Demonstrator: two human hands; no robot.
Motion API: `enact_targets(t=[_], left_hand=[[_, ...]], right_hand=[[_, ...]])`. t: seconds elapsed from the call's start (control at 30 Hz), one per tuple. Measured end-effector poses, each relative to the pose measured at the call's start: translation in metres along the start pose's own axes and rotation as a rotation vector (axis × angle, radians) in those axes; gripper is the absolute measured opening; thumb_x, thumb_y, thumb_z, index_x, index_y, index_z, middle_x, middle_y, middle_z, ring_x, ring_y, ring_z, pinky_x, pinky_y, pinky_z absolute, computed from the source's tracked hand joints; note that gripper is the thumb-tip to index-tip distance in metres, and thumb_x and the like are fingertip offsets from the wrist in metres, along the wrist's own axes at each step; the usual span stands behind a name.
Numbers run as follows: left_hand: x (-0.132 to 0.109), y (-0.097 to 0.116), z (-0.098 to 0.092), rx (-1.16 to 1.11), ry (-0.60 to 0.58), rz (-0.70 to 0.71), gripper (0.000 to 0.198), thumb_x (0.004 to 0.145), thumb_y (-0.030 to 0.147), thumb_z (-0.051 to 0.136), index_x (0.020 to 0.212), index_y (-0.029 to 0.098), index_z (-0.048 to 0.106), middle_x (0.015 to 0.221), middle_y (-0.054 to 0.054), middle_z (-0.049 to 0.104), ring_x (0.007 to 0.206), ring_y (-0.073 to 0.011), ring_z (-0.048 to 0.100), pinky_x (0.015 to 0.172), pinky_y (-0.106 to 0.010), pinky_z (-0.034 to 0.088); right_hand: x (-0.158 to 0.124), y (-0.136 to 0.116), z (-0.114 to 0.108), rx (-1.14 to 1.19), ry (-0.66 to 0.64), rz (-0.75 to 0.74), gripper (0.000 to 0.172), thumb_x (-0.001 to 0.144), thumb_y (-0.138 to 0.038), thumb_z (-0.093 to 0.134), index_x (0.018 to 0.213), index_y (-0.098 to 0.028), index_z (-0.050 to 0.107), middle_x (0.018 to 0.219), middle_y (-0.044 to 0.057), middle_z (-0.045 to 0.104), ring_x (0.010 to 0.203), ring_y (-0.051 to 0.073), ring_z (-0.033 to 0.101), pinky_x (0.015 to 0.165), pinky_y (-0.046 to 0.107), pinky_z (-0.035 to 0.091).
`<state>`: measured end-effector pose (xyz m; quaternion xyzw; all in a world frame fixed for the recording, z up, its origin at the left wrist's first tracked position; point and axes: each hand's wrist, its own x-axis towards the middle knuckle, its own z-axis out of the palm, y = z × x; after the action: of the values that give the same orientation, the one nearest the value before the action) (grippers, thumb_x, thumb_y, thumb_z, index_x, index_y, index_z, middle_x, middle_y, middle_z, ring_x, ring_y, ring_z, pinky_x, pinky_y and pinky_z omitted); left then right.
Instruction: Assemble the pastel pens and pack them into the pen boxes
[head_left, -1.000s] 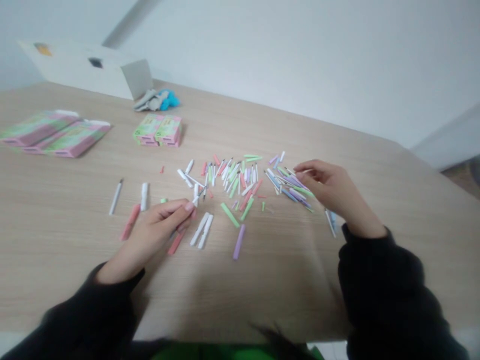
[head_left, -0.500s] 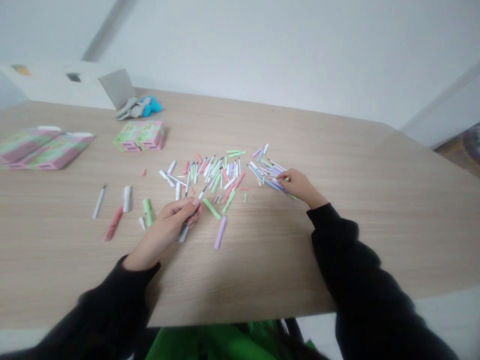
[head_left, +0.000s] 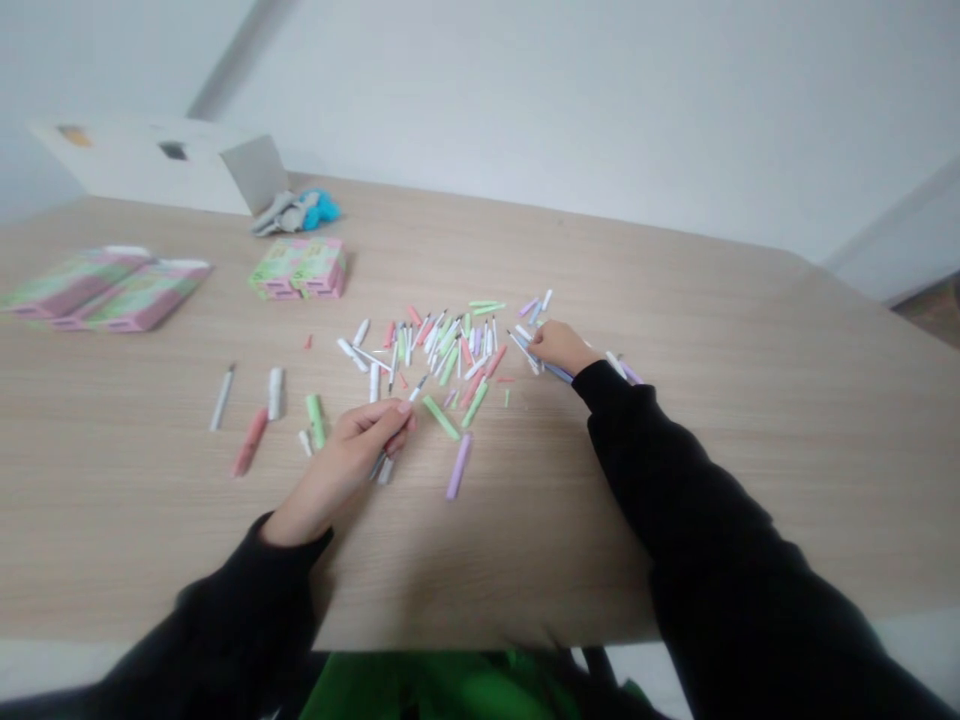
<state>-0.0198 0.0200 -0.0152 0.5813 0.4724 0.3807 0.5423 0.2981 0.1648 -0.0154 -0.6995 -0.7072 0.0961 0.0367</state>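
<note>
My left hand (head_left: 371, 435) is closed round a slim white pen (head_left: 417, 388); its dark tip points up and away, and a grey-white end shows below the fingers. At the right-hand cluster, my right hand (head_left: 559, 346) has its fingers pinched together over the pens; what lies between them is hidden. Beside its fingertips are white pens with dark tips (head_left: 519, 345). A few white and purple pieces (head_left: 628, 368) stick out past the right wrist. Between the hands lies a pile of white, green, pink and purple pen parts (head_left: 450, 350).
A purple piece (head_left: 459, 466) lies near the front. Left are a pink piece (head_left: 250, 442), a green one (head_left: 316, 420) and a white one (head_left: 276, 393). Further back stand small pink-green boxes (head_left: 322, 268), larger flat packs (head_left: 150, 295), grey-blue gloves (head_left: 296, 211) and a white box (head_left: 165, 170).
My right hand has moved left over its cluster, and some pieces now show to the right of its wrist. My left hand keeps its hold on the pen. The view has shifted slightly.
</note>
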Motion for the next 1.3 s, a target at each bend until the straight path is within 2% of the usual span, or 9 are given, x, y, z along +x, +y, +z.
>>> enact_targets(t=[0.17,0.3,0.4,0.47,0.53,0.7,0.87,1.17,1.3], left_hand=[[-0.002,0.002,0.0,-0.003,-0.019,0.016,0.042,0.093,0.053,0.054,0.072,0.017,0.059,0.054,0.005,0.04,0.049,-0.01,0.034,0.048,-0.023,0.025],[-0.002,0.0,0.001,-0.012,-0.047,0.014,0.044,0.092,0.055,0.054,0.07,0.017,0.057,0.055,0.005,0.04,0.05,-0.0106,0.035,0.049,-0.024,0.027],[-0.003,0.001,0.004,-0.006,-0.06,0.011,0.042,0.092,0.054,0.053,0.073,0.017,0.058,0.055,0.005,0.041,0.052,-0.0112,0.037,0.052,-0.025,0.029],[-0.004,0.003,0.005,0.011,-0.077,0.03,0.041,0.094,0.052,0.052,0.072,0.018,0.058,0.055,0.005,0.042,0.053,-0.0114,0.038,0.054,-0.025,0.03],[-0.005,0.004,0.007,0.023,-0.106,0.054,0.041,0.095,0.05,0.051,0.071,0.017,0.057,0.055,0.005,0.043,0.054,-0.0112,0.039,0.055,-0.025,0.03],[-0.005,0.002,0.008,0.018,-0.161,0.084,0.042,0.097,0.047,0.052,0.067,0.017,0.055,0.056,0.005,0.043,0.055,-0.0105,0.039,0.057,-0.025,0.03],[-0.005,0.001,0.009,0.011,-0.17,0.078,0.041,0.096,0.047,0.053,0.069,0.017,0.058,0.056,0.005,0.043,0.054,-0.0102,0.039,0.056,-0.025,0.029],[-0.006,0.003,0.009,0.004,-0.178,0.077,0.039,0.097,0.046,0.053,0.073,0.016,0.061,0.055,0.006,0.042,0.053,-0.0093,0.037,0.054,-0.025,0.028],[-0.005,0.002,0.009,0.013,-0.185,0.078,0.04,0.097,0.047,0.053,0.074,0.015,0.061,0.054,0.007,0.042,0.052,-0.0091,0.037,0.054,-0.024,0.027]], right_hand=[[-0.008,-0.011,-0.008,0.03,0.063,0.058,0.018,0.082,-0.018,0.063,0.085,-0.007,0.077,0.094,0.021,0.077,0.092,0.028,0.071,0.081,0.033,0.049],[-0.033,-0.028,-0.028,0.168,0.145,-0.027,0.022,0.089,-0.023,0.058,0.091,-0.011,0.076,0.099,0.015,0.078,0.094,0.024,0.071,0.083,0.032,0.05],[-0.065,-0.046,-0.042,0.66,0.148,-0.173,0.023,0.085,-0.034,0.069,0.093,-0.013,0.073,0.084,0.009,0.077,0.078,0.02,0.071,0.073,0.032,0.053],[-0.09,-0.06,-0.047,0.967,0.1,-0.285,0.035,0.08,-0.036,0.076,0.108,-0.016,0.069,0.083,0.006,0.077,0.077,0.019,0.071,0.073,0.033,0.055],[-0.112,-0.073,-0.048,1.126,0.091,-0.37,0.046,0.08,-0.037,0.079,0.12,-0.019,0.065,0.09,0.003,0.077,0.082,0.018,0.071,0.079,0.035,0.058],[-0.139,-0.093,-0.03,1.332,0.093,-0.42,0.026,0.086,-0.038,0.076,0.104,-0.022,0.066,0.099,0.004,0.078,0.093,0.018,0.073,0.091,0.037,0.058],[-0.141,-0.099,-0.012,1.388,0.137,-0.411,0.02,0.086,-0.033,0.076,0.099,-0.021,0.067,0.101,0.004,0.08,0.098,0.018,0.075,0.096,0.038,0.057],[-0.147,-0.106,-0.014,1.327,0.08,-0.4,0.017,0.085,-0.03,0.078,0.096,-0.019,0.069,0.096,0.003,0.081,0.089,0.017,0.075,0.089,0.035,0.057],[-0.144,-0.103,-0.011,1.359,0.169,-0.426,0.013,0.086,-0.027,0.077,0.096,-0.021,0.071,0.097,0.002,0.081,0.091,0.017,0.075,0.089,0.034,0.057]])
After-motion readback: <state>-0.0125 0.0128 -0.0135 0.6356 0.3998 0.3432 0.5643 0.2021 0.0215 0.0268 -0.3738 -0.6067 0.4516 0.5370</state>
